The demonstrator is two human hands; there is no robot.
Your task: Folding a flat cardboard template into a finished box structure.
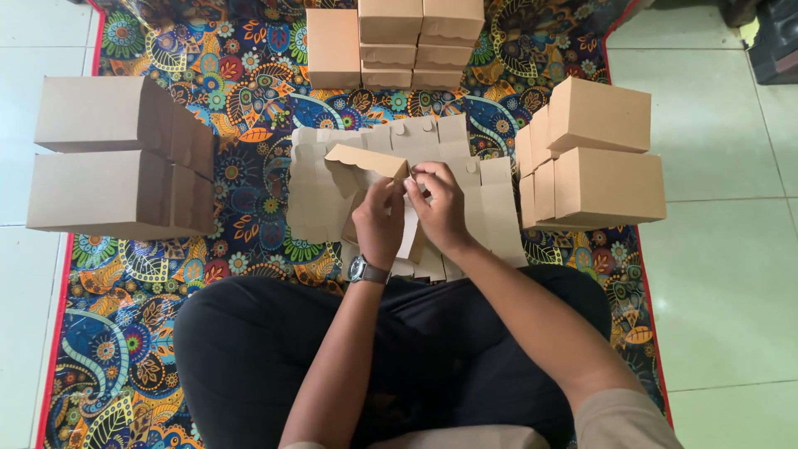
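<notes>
I sit cross-legged on a patterned mat. My left hand, with a wristwatch on its wrist, and my right hand both grip a half-folded brown cardboard box blank held just above a flat pile of unfolded blanks. The fingers of both hands pinch a flap near the middle of the blank. One long flap sticks up and to the left. The blank's lower part is hidden behind my hands.
Stacks of finished brown boxes stand around me: at the left, at the far middle and at the right. The colourful mat lies on white floor tiles. A dark object sits at the top right corner.
</notes>
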